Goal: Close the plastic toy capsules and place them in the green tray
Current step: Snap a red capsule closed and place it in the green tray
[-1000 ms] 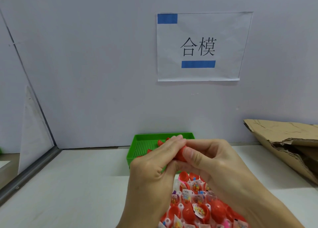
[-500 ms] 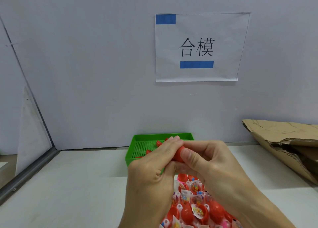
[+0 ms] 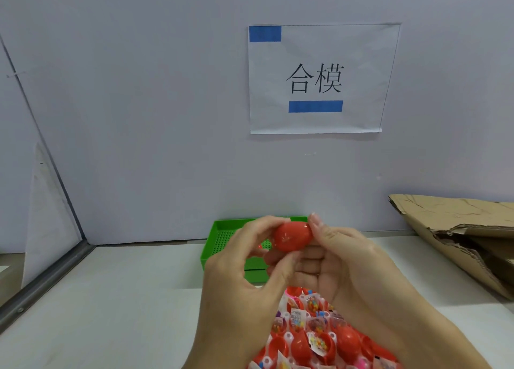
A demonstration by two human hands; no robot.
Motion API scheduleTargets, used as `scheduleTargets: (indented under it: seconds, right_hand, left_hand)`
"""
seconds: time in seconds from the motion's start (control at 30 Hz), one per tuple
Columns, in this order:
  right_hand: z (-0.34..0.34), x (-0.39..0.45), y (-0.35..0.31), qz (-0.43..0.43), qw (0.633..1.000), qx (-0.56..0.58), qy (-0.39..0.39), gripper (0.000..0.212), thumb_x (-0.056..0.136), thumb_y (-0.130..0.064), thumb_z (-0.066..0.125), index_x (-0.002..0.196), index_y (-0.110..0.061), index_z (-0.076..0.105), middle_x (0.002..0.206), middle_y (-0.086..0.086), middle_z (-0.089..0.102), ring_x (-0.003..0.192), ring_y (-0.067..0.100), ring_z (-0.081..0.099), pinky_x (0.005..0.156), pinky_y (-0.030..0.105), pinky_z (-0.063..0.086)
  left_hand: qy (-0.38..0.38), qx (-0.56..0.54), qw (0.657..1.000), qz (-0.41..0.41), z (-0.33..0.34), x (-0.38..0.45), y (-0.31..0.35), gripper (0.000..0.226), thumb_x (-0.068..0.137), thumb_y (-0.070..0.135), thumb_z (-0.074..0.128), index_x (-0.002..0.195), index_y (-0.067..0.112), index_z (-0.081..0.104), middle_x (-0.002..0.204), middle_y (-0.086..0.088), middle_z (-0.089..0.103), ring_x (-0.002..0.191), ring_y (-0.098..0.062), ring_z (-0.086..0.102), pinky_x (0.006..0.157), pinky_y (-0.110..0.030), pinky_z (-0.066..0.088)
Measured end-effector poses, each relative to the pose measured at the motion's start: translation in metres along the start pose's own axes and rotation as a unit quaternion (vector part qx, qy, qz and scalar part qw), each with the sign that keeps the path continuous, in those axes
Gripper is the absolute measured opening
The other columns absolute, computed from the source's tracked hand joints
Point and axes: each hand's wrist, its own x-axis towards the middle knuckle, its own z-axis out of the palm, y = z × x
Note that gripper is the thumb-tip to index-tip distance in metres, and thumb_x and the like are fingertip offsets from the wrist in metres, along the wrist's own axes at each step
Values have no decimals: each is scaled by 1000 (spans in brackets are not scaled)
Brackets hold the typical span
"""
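A closed red egg-shaped capsule (image 3: pixel 292 236) is held up in front of me, lying sideways. My left hand (image 3: pixel 244 279) grips its left end between fingers and thumb. My right hand (image 3: pixel 342 260) holds its right end, fingers curled under it. Behind the hands sits the green tray (image 3: pixel 222 238) against the wall; a bit of red shows inside it, mostly hidden by the hands. Below my hands lies a heap of open red capsules (image 3: pixel 314 332) with small toys and paper slips in them.
A torn cardboard box (image 3: pixel 456 229) lies at the right against the wall. A paper sign (image 3: pixel 317 79) is taped to the wall above. A metal rail (image 3: pixel 47 279) runs along the table's left edge.
My hands have shifted apart, so the capsule shows almost whole and lies sideways between them. Before, my fingers covered nearly all of it.
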Motion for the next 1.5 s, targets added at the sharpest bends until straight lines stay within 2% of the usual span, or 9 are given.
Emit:
scheduleTargets:
  seconds: [0.23, 0.33, 0.47, 0.63, 0.83, 1.07, 1.17, 1.3, 1.5]
  right_hand:
    - [5, -1, -1, 43, 998, 38, 5, 44, 86, -38, 67, 92, 5, 76, 95, 34, 70, 82, 35, 74, 69, 34, 60]
    - [7, -2, 2, 39, 998, 52, 19, 52, 84, -38, 57, 93, 10, 73, 93, 33, 70, 78, 35, 73, 66, 35, 60]
    - [6, -2, 3, 39, 998, 17, 39, 54, 83, -40, 56, 99, 11, 69, 92, 31, 71, 79, 35, 73, 67, 37, 61]
    - [3, 1, 2, -40, 990, -53, 122, 48, 70, -40, 68, 97, 0, 70, 75, 19, 70, 61, 21, 68, 56, 24, 56]
    - [-2, -3, 2, -103, 959, -235, 121, 25, 72, -42, 69, 92, -27, 75, 86, 5, 78, 73, 16, 74, 75, 25, 59]
    - [-1, -4, 2, -127, 952, -250, 126, 25, 72, -45, 68, 91, -29, 75, 86, 1, 78, 72, 12, 74, 74, 20, 58]
    - [-2, -3, 2, -133, 953, -237, 137, 23, 74, -44, 68, 90, -28, 75, 88, 4, 78, 80, 19, 76, 77, 26, 60]
    - [-1, -4, 3, -144, 953, -220, 151, 28, 70, -45, 69, 87, -23, 76, 86, 7, 78, 81, 24, 76, 76, 30, 62]
    - [1, -6, 0, -171, 946, -232, 146, 16, 68, -28, 73, 78, -17, 78, 77, 5, 77, 72, 21, 76, 65, 21, 59]
  left_hand:
    - [-31, -27, 998, -37, -2, 0, 0, 36, 70, 51, 67, 105, 44, 62, 104, 21, 69, 96, -4, 66, 79, -11, 51]
    - [-44, -26, 998, -44, -2, -1, 0, 37, 68, 54, 68, 104, 45, 61, 104, 21, 68, 98, -7, 66, 83, -20, 54]
    - [-33, -3, 999, -36, -4, 0, 0, 33, 69, 50, 73, 100, 45, 62, 100, 23, 69, 96, -1, 67, 79, -11, 51]
    - [-13, 59, 998, -25, -3, 1, 0, 30, 74, 49, 74, 99, 47, 59, 96, 26, 67, 92, -2, 66, 81, -12, 51]
    - [-4, 81, 997, -12, -4, 4, 3, 32, 69, 63, 59, 89, 38, 64, 87, 21, 66, 90, -5, 63, 78, -22, 51]
    - [-5, 50, 999, -19, -3, 4, 7, 35, 69, 61, 61, 94, 38, 65, 89, 21, 67, 90, -6, 65, 75, -24, 55]
    - [-4, 32, 999, -27, -2, 4, 7, 42, 66, 62, 61, 101, 39, 67, 94, 22, 67, 92, -6, 64, 76, -23, 56]
    - [8, 7, 1000, -14, -2, 5, 8, 41, 67, 50, 68, 103, 31, 72, 92, 19, 68, 90, -6, 66, 75, -19, 55]
    - [57, 14, 998, 22, 2, 1, 4, 37, 64, 23, 74, 96, 41, 70, 83, 18, 69, 78, -4, 68, 71, -13, 54]
